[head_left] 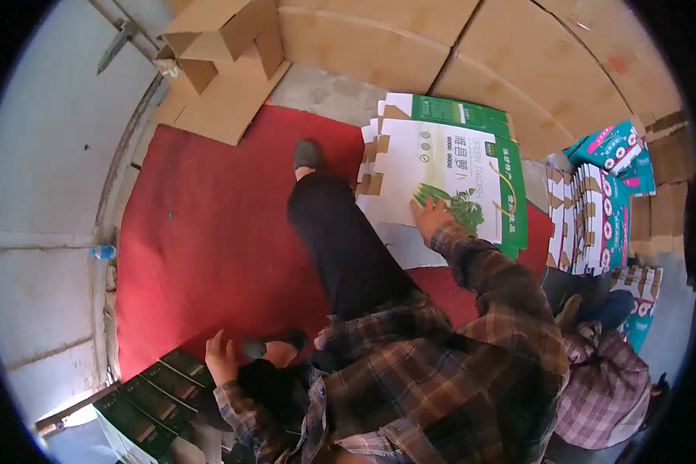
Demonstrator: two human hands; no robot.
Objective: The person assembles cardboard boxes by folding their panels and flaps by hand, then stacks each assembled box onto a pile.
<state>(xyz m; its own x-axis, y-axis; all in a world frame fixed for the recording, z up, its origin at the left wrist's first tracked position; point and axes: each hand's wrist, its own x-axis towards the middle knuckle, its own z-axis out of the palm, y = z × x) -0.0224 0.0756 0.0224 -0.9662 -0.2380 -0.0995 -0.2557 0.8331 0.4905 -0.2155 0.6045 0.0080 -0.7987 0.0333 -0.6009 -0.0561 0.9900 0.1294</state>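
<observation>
My right hand (433, 219) rests on the lower edge of a white and green flattened carton (410, 158), printed with a radish picture and fitted with a yellow cord handle. This carton lies on top of a stack of similar ones. My left hand (222, 357) is raised with its fingers apart, beside a stack of dark green cartons (158, 398), and nothing shows in it. The fingers of my right hand are spread on the carton face.
A red mat (209, 232) covers the floor under my feet. An open brown cardboard box (224, 69) stands at the upper left. Teal cartons (607, 213) are stacked at the right, near another person in a plaid shirt (603, 387). Large brown boxes (518, 85) line the back.
</observation>
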